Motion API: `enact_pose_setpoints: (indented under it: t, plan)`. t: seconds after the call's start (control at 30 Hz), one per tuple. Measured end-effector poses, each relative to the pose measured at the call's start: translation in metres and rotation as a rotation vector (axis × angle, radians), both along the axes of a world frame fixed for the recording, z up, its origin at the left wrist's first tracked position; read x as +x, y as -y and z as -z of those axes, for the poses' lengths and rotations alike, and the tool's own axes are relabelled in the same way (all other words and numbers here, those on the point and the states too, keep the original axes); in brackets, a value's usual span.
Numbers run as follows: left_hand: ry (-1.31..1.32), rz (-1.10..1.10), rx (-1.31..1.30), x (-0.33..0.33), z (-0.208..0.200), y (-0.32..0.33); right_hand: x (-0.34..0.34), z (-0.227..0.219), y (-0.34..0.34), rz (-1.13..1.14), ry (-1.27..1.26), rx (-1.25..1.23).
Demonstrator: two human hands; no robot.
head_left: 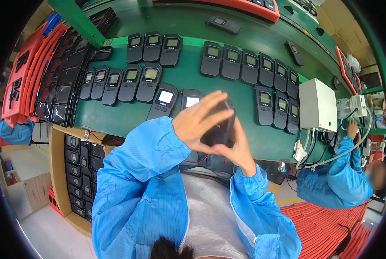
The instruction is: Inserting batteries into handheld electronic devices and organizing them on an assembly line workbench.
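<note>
Above the bench's near edge, a black handheld device (219, 129) is tilted between my two hands, its screen not visible. My left hand (195, 121) is closed on it, fingers spread over its upper part. From the other side my right hand (239, 149) grips it by the side and lower end. Just behind my left hand, a similar device with a lit screen (192, 100) is partly covered. Beside that one lies another device with a bright white screen (165, 97). Several more devices with greenish screens (150, 74) lie face up in rows on the green bench (106, 114).
To the right stands a white box (318, 105) with cables at its base. Black trays (65, 64) and red trays (27, 73) are stacked at the left. Below them, a cardboard box (59, 172) holds several black devices. A co-worker in blue (331, 181) sits at the right.
</note>
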State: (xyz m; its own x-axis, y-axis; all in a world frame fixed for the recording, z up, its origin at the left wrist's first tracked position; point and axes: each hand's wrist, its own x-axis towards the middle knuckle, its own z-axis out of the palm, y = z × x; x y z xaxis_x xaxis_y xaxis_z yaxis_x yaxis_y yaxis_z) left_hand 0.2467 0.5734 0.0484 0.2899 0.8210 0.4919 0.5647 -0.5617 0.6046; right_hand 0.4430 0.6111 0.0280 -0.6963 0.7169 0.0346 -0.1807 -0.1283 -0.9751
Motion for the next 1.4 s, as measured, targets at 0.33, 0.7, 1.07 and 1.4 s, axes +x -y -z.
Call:
enact_pose_setpoints:
  t: [0.33, 0.7, 1.07, 1.4]
  plan:
    - [0.011, 0.060, 0.190, 0.008, 0.006, -0.003, 0.001, -0.007, 0.000, 0.040, 0.078, 0.035]
    - [0.030, -0.006, 0.307, 0.006, 0.021, -0.001, 0.000, -0.015, -0.003, -0.055, 0.227, 0.091]
    - [-0.033, -0.024, 0.463, 0.004, 0.029, -0.001, -0.005, -0.034, 0.005, -0.034, 0.658, 0.304]
    - [-0.140, -0.262, 0.520, 0.013, 0.022, 0.002, -0.014, -0.036, 0.011, 0.131, 0.585, 0.451]
